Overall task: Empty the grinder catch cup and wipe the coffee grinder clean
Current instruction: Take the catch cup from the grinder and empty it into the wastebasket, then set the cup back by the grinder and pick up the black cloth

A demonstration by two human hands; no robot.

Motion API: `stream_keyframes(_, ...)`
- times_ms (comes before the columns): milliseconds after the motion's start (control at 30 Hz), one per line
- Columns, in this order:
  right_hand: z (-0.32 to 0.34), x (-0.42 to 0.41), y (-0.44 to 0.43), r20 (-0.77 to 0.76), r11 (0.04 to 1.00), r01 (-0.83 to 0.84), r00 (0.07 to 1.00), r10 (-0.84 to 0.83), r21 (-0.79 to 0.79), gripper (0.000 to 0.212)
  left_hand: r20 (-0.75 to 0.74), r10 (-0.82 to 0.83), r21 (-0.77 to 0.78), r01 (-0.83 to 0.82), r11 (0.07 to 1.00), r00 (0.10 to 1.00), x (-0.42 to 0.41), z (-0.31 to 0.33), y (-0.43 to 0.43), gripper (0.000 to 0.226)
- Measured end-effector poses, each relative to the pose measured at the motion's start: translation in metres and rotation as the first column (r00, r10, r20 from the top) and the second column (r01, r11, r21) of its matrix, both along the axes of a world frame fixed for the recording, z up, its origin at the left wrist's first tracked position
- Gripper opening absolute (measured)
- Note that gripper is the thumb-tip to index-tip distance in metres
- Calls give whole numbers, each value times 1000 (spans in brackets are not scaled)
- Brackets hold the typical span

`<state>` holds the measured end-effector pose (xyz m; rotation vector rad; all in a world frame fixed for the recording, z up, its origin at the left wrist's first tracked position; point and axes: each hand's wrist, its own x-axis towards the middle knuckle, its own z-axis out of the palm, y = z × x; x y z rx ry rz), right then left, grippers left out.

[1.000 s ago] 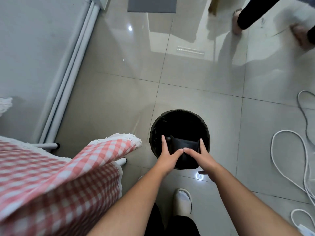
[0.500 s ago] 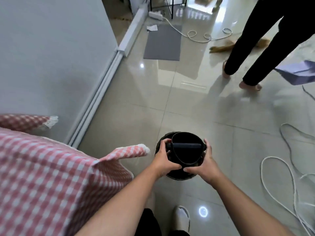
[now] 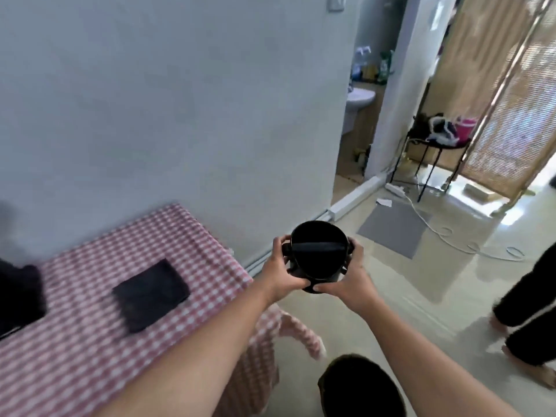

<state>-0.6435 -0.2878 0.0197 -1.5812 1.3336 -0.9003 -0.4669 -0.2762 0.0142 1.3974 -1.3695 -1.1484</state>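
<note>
I hold a black round catch cup (image 3: 318, 260) upright in front of me, its open top facing me with a bar across the mouth. My left hand (image 3: 279, 273) grips its left side and my right hand (image 3: 352, 281) grips its right side and base. The cup hangs in the air past the right edge of the table. A dark bulky shape (image 3: 18, 293), blurred, stands at the table's far left edge; whether it is the grinder I cannot tell. A black folded cloth (image 3: 151, 294) lies flat on the red checked tablecloth (image 3: 90, 356).
A black round bin (image 3: 359, 386) stands on the tiled floor below my arms. Another person's legs (image 3: 529, 314) are at the right. White cables (image 3: 445, 233), a grey mat (image 3: 394, 228) and a small black stool (image 3: 433, 152) lie farther back. The wall runs behind the table.
The cup was tipped down over the bin on the floor; now both hands have raised it upright to chest height. My view has swung up toward the table and wall.
</note>
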Motion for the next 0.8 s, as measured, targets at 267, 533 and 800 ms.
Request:
stream_keyframes(267,44,197,24,-84,875,-470,882,463,-113,110,92,444,-59,-440,896,891,170,42,100,97)
stream_keyframes(533,50,377,101,-260,660,-744,660,705,-103,118,-23,706,1,-706,708,708,314,40,222,99)
stream_keyframes(800,3,506,166,-292,619,-783,582,759,50,117,89,739,111,-744,659,668,432,-1,300,108)
